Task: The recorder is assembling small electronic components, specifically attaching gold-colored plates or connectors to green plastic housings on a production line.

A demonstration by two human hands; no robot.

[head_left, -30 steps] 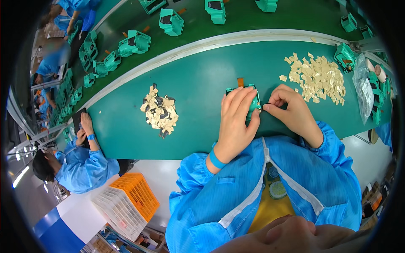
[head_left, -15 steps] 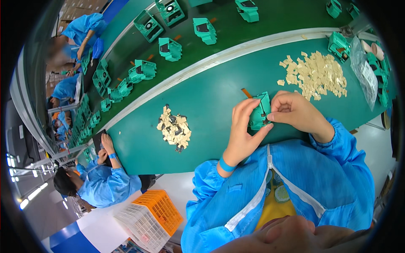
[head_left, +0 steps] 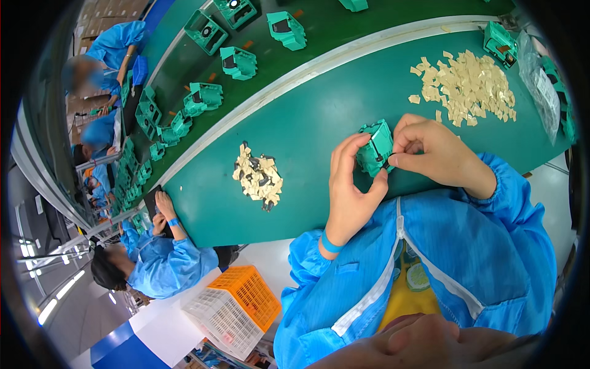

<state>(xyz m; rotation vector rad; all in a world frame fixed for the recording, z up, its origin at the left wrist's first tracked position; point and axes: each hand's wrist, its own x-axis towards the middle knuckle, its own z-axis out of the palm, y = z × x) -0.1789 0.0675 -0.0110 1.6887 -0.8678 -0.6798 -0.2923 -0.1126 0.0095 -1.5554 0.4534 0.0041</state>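
A green plastic housing is held just above the near part of the table, with a narrow black strip along its face. My left hand grips it from the left, fingers behind the far edge and thumb at the near corner. From the right, my right hand has its thumb and forefinger pinched together against the housing's near right edge. A small dark bit shows at those fingertips, but what they hold is too small to make out.
Cream paper pieces lie heaped at the right; a smaller pile of cream and black scraps lies left. A green housing and a clear plastic bag are far right. More housings line the belt beyond the rail. A co-worker sits at left.
The green housing has been tilted in my hands, and the orange tab at its far side no longer shows. My right fingertips stay at its edge. The whole view has shifted slightly.
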